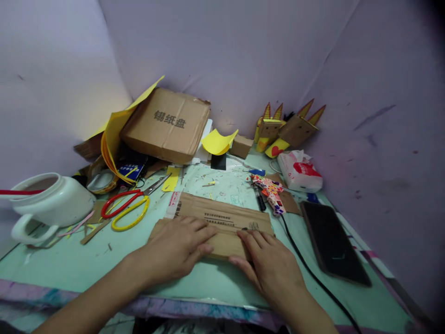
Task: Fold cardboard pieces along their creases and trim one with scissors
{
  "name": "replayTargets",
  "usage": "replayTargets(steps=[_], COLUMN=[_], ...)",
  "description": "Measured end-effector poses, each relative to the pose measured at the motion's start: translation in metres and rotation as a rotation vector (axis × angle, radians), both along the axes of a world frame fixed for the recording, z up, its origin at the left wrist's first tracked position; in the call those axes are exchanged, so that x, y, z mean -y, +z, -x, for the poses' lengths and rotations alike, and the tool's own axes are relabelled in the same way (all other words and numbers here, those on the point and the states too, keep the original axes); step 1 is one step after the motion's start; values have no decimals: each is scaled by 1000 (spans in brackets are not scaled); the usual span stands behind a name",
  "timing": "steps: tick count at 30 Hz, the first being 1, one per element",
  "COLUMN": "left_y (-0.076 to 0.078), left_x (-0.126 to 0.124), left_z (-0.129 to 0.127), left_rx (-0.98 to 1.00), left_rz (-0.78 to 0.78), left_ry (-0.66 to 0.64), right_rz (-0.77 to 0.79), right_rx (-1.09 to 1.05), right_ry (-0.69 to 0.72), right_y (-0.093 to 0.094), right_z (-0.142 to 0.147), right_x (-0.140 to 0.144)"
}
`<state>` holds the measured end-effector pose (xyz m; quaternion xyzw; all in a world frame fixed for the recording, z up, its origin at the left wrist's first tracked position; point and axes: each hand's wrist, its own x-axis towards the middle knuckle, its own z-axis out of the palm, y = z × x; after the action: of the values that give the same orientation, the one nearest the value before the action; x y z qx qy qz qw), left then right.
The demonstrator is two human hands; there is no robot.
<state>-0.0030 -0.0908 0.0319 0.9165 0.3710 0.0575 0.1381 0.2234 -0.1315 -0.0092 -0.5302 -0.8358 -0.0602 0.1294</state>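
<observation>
While lying flat, cardboard point(222, 211): lengthwise left to right, print up.
Left hand point(177, 243): open, atop.
Right hand point(271, 255): open, fingertips atop.

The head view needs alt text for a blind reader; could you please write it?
A person's left hand and right hand rest on brown cardboard on a pale green tabletop. Scissors and a white pot are at left; a patterned, corded tool and a dark phone are at right.

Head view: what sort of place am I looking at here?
Most likely a craft table: it holds scissors with red and yellow handles, a printed cardboard piece and, farther back, cardboard figures with pointed ears.
</observation>
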Motion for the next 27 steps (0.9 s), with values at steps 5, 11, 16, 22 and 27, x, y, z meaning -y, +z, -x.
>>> replayTargets(steps=[5,11,16,22,27], left_y=[1,-23,-36,-38,-42], left_x=[-9,2,-1,-6,-5], left_z=[29,18,5,4,5], left_rx=[-16,19,92,-26,-72], left_rz=[-39,-360,-405,-314,-303], left_ry=[156,159,183,193,205], right_rz=[2,-44,-86,-116,-96], right_rx=[17,-12,-44,-23,-43], right_ry=[6,15,10,10,12], right_y=[4,-2,-6,-11,-13], right_z=[-2,-2,-2,-2,-2], right_x=[-9,-13,-16,-18,-16])
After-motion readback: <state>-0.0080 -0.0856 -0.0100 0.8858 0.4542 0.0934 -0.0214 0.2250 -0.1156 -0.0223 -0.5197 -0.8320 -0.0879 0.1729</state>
